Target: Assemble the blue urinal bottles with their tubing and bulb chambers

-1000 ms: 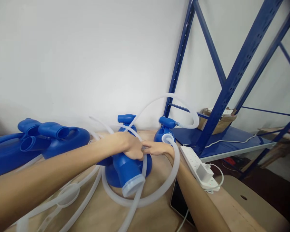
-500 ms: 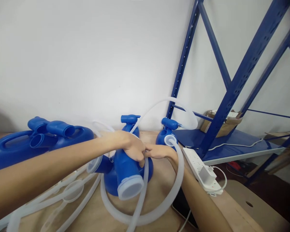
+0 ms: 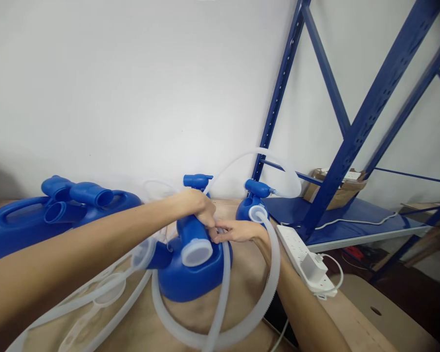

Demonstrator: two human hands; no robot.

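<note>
In the middle a blue plastic bottle (image 3: 190,286) sits on the wooden table. Over it lies a blue spout piece (image 3: 192,230) with a whitish translucent cap (image 3: 197,252) facing me. My left hand (image 3: 204,209) is closed round the back of this piece. My right hand (image 3: 238,230) pinches at the upper end of a translucent hose (image 3: 223,286), touching my left fingers. The fingers cover the joint between hose and spout. Left of the bottle, a second blue mouth (image 3: 161,255) bears another clear cap (image 3: 143,254).
More blue bottles lie at the left (image 3: 18,227); one stands at the right (image 3: 244,210), with a looped hose (image 3: 275,264). Several hoses (image 3: 121,310) spread front left. A power strip (image 3: 297,249) lies right, beside a blue metal rack (image 3: 366,107) and a cardboard box (image 3: 337,188).
The capped spout has tipped up and away from me, its cap now higher. My left hand has shifted slightly up and left. The hose by my right hand hangs a little further right.
</note>
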